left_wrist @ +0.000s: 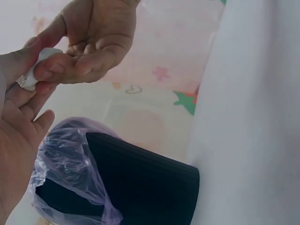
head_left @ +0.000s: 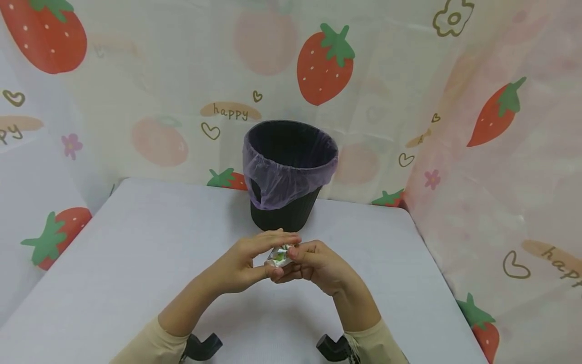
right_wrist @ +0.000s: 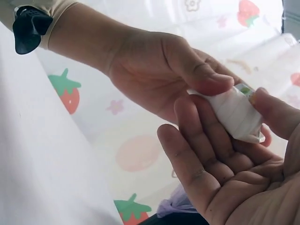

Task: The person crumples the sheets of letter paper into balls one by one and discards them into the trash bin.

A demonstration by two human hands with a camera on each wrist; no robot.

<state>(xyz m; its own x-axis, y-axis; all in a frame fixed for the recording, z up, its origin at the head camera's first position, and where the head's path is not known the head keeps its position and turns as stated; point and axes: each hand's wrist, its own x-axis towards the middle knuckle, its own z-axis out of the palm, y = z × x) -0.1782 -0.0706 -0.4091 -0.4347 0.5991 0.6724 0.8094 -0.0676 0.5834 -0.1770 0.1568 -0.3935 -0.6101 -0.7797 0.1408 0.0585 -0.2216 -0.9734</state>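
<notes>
A small shiny white packet [head_left: 278, 257] with a patch of green print is held between both hands above the table, in front of the bin. My left hand [head_left: 243, 263] pinches it between thumb and fingers from the left. From the other side, my right hand [head_left: 320, 265] grips it with thumb and forefinger. Seen from the right wrist, the packet [right_wrist: 236, 115] looks white and folded, with its green print near the right thumb. Fingers cover part of it in every view, and its contents are hidden.
A black bin [head_left: 286, 215] lined with a thin purple bag [head_left: 291, 184] stands behind the hands, at the back of the white table [head_left: 150, 253]. Strawberry-printed curtains [head_left: 182, 60] enclose the back and sides. Black wrist mounts [head_left: 202, 348] sit by both sleeves.
</notes>
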